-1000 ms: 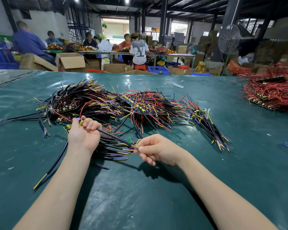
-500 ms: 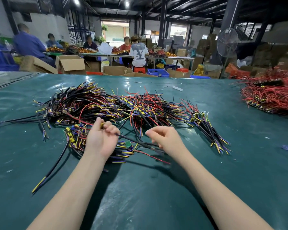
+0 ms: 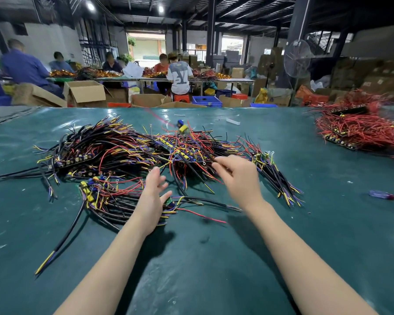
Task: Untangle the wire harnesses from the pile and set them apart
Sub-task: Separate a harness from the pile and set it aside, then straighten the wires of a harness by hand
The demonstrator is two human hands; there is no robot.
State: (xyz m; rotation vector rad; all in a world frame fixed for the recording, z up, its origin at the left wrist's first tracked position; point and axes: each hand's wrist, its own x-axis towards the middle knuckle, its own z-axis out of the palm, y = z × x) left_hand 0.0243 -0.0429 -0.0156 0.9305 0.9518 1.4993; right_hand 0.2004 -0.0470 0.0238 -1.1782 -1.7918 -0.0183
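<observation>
A wide pile of tangled wire harnesses, black, red, yellow and blue, covers the middle of the green table. A smaller bundle of harnesses lies apart at the pile's near left edge. My right hand pinches one harness by its wires; it rises blurred above the pile, its yellow and blue connector end up at the far side. My left hand hovers with spread fingers over the small bundle and holds nothing.
A heap of red wire harnesses lies at the far right of the table. A screwdriver with a blue and red handle lies to the right. Cardboard boxes and several seated people are beyond the table's far edge.
My left hand let go of the harness and spread its fingers. My right hand moved up and to the right, swinging the harness upward over the pile.
</observation>
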